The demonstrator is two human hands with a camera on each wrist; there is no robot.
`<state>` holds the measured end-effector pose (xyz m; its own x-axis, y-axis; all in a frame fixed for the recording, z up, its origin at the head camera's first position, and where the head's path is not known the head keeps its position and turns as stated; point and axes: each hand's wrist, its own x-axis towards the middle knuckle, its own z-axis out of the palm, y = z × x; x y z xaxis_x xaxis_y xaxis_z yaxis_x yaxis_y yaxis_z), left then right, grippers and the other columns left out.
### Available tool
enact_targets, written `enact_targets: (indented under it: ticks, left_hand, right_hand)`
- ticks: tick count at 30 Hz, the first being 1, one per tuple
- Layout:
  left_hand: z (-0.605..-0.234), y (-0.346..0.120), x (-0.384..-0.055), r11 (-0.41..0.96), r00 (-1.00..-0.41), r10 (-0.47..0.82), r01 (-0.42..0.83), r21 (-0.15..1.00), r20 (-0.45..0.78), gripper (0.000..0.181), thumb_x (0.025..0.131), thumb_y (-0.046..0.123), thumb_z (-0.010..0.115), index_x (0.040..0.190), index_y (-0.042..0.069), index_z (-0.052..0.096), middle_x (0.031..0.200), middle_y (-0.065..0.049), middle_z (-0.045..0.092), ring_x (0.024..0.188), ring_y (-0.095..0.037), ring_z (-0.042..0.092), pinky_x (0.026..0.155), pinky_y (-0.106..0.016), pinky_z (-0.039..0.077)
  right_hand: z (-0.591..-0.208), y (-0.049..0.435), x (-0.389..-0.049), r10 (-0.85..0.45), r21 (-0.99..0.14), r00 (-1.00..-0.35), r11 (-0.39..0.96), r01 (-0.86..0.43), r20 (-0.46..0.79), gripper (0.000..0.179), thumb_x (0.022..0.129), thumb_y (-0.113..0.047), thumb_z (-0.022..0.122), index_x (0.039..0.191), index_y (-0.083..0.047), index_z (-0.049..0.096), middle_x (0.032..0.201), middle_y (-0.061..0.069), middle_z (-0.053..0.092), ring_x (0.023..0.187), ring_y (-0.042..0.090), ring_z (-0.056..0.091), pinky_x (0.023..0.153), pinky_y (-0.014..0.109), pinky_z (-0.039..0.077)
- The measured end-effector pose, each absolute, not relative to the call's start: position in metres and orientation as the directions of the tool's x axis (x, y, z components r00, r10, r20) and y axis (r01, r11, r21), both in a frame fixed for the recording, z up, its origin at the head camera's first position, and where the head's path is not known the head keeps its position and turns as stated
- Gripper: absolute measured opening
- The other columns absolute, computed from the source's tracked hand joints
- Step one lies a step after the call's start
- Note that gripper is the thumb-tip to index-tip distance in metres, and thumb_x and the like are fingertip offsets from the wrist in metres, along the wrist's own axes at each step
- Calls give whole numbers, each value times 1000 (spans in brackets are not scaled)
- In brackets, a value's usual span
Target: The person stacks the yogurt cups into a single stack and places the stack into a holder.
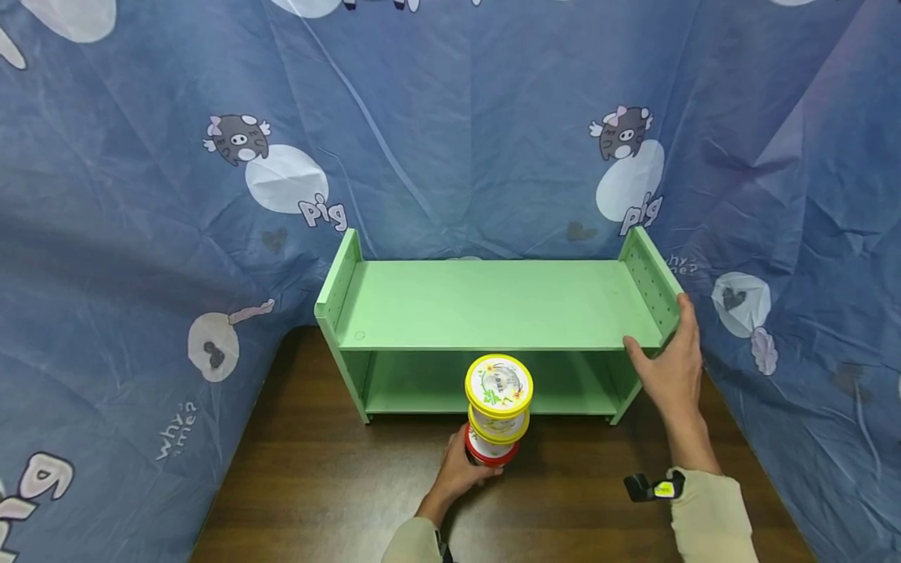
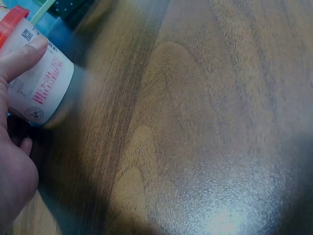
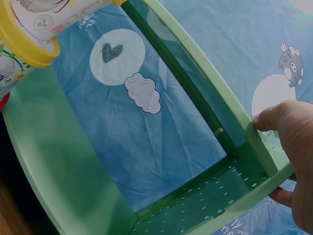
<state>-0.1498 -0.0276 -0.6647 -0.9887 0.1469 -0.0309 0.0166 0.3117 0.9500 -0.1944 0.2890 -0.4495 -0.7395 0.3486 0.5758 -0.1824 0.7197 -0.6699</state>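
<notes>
The tub stack [image 1: 498,426] is gripped low by the left hand [image 1: 459,471] (presumably to keep the upper tubs [image 1: 500,391] balanced) in front of the green shelf [image 1: 486,305], whose right end [image 1: 649,283] is held, apparently for steadiness, by the right hand [image 1: 673,370].

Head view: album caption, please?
Left hand holds stacked round yellow-lidded and red-lidded tubs; right hand grips a green two-tier shelf.

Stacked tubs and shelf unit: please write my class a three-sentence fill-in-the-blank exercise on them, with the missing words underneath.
1. The stacked tubs number ____.
2. The bottom tub, held in the left grip, has a lid rimmed in ____.
3. The right grip holds one end of a shelf unit coloured ____.

Missing words: three; red; green.
</notes>
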Motion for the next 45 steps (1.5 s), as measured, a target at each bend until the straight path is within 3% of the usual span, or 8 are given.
enact_targets:
  ticks: [19, 29, 35, 38, 45]
  left_hand:
    - [-665, -26, -150, 313, -993, 120, 41, 949, 4, 84, 61, 17, 95, 134, 8, 55, 119, -10, 66, 114, -23, 56, 101, -39, 45]
    - [-666, -27, -149, 312, -994, 112, 52, 949, 18, 84, 60, 17, 95, 134, 7, 56, 115, -11, 67, 104, -18, 59, 92, -28, 50]
    - [-666, -27, -150, 257, -992, 124, 45, 965, 13, 83, 60, 10, 94, 133, 4, 55, 115, -17, 67, 99, -20, 62, 71, -24, 55]
    - [-666, -27, -150, 252, -992, 123, 48, 967, 17, 83, 60, 10, 95, 133, 4, 55, 115, -16, 67, 100, -21, 62, 71, -24, 55]
    - [-665, -28, -150, 262, -993, 118, 58, 963, 27, 82, 61, 14, 95, 132, 7, 56, 117, -10, 69, 106, -19, 62, 90, -27, 51]
  right_hand:
    - [-450, 289, -193, 361, -674, -756, 725, -142, 547, 98, 79, -14, 83, 157, -21, 26, 159, 19, 38, 140, 46, 41, 107, 64, 37]
    - [-449, 289, -193, 361, -670, -757, 730, -133, 544, 97, 79, -14, 83, 157, -21, 26, 157, 20, 39, 139, 48, 43, 105, 64, 38]
    - [-449, 289, -193, 368, -672, -758, 730, -124, 539, 97, 79, -15, 83, 157, -21, 26, 157, 21, 40, 137, 49, 44, 104, 64, 38]
    - [-449, 289, -193, 367, -673, -757, 729, -127, 541, 97, 78, -15, 83, 157, -21, 26, 157, 20, 40, 137, 48, 44, 104, 64, 38]
    - [-450, 289, -194, 358, -670, -755, 729, -142, 550, 97, 79, -15, 83, 157, -21, 26, 158, 18, 39, 139, 47, 43, 104, 64, 38]
